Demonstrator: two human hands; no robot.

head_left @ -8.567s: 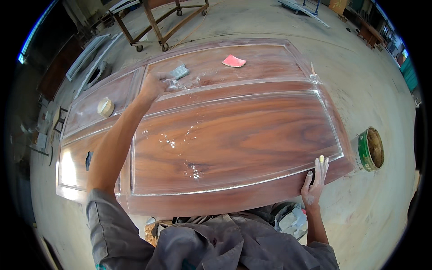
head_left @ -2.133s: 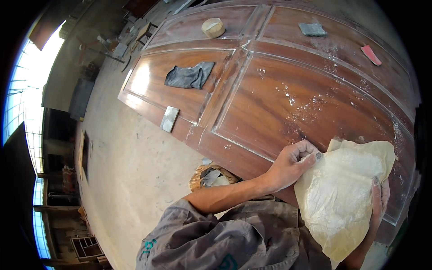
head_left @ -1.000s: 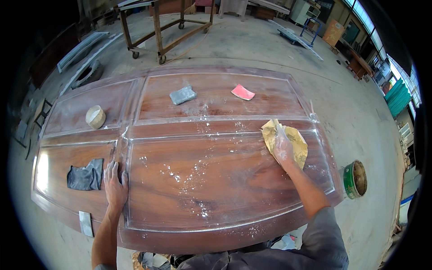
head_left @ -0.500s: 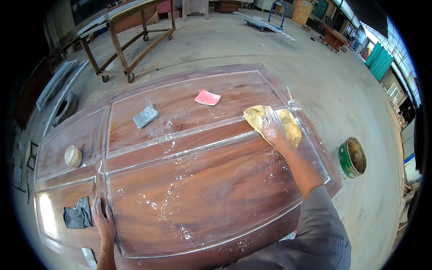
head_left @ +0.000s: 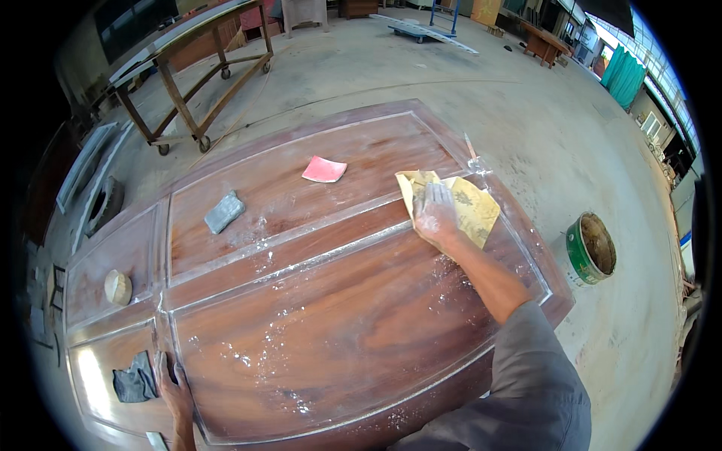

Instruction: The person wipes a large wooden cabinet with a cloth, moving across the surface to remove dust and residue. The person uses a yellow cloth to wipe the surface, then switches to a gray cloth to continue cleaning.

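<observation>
A large reddish-brown wooden panel (head_left: 361,323) with raised mouldings lies before me, strewn with white dust and flakes. Near its right end, my right hand (head_left: 436,214), whitened with dust, presses a creased yellow sheet of sandpaper (head_left: 474,214) against the moulding, thumb side partly hidden. My left hand (head_left: 174,395) rests on the left upright rail, fingers stretched out and holding nothing. Beside it lies a crumpled dark cloth (head_left: 135,378). A grey pad (head_left: 225,212) and a curved pink piece (head_left: 325,169) lie farther back. At far left is a cream-coloured round roll (head_left: 118,287).
A green bucket (head_left: 590,248) stands on the concrete floor to the right. A thin brush-like stick (head_left: 470,146) sits at the panel's far right corner. Behind are a wheeled wooden frame (head_left: 180,101) and a blue trolley (head_left: 421,31). A tyre (head_left: 104,204) lies at left.
The yellow sheet lies flatter and more spread out under my right hand, which has shifted only slightly. My left hand stays on the rail. The whole view has shifted a little.
</observation>
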